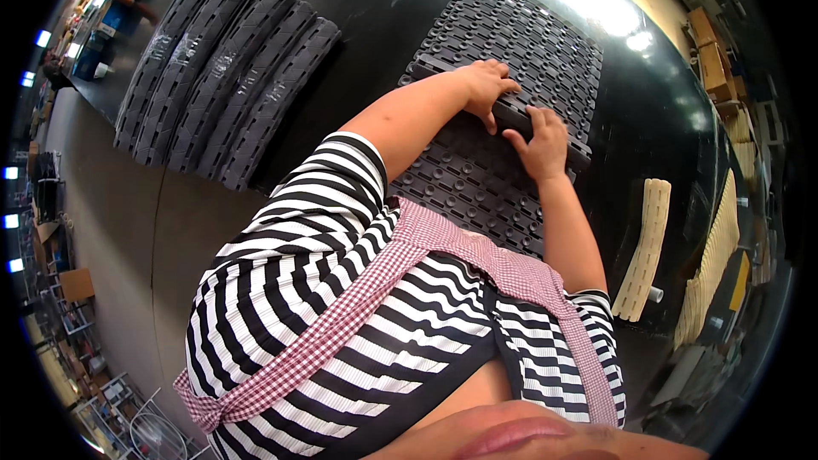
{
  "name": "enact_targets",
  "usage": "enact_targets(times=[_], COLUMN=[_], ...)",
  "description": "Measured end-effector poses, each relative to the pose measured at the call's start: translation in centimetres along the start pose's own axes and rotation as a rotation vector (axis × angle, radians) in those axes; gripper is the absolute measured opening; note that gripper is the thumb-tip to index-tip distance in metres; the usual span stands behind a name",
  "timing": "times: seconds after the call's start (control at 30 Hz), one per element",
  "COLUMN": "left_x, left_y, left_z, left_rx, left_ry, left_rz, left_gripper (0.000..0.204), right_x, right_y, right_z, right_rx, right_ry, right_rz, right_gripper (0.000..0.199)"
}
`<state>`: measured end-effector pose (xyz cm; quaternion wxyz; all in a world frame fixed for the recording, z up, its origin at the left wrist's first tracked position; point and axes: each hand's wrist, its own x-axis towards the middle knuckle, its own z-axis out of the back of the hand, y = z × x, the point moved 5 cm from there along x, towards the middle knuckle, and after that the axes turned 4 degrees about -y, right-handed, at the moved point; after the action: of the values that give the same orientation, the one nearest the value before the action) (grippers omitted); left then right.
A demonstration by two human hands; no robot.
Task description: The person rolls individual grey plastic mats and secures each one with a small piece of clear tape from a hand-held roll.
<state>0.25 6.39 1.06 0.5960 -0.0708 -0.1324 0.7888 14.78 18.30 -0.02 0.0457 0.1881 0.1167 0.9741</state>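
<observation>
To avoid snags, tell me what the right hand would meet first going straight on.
The dark strip, which the right hand seems to touch; beyond it, the mat, though depth is unclear.

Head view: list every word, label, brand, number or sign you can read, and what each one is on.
No text can be read in this view.
Dark studded mat: no lettering I can make out.
Dark bundles at left: pale, shiny marks; whether any are writing, I cannot tell.
Cardboard boxes at right: too small and blurred to read.
</observation>
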Motion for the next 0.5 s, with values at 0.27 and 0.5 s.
enact_targets(times=[0.27, 0.5], left_x=[-1.7, -1.8], left_y=[0.2, 0.4], left_z=[-0.9, 0.1], left_rx=[0.131, 0.334], left_ry=[-0.368, -0.273], left_rz=[-0.130, -0.011], left_gripper=[0.070, 0.065], right_x=[1.9, 1.9], right_y=[-1.0, -1.3], right_z=[-0.5, 0.0], right_rx=[-0.146, -0.222], right_ry=[0.122, 0.026], right_rz=[-0.151, -0.068], right_gripper=[0.084, 0.072])
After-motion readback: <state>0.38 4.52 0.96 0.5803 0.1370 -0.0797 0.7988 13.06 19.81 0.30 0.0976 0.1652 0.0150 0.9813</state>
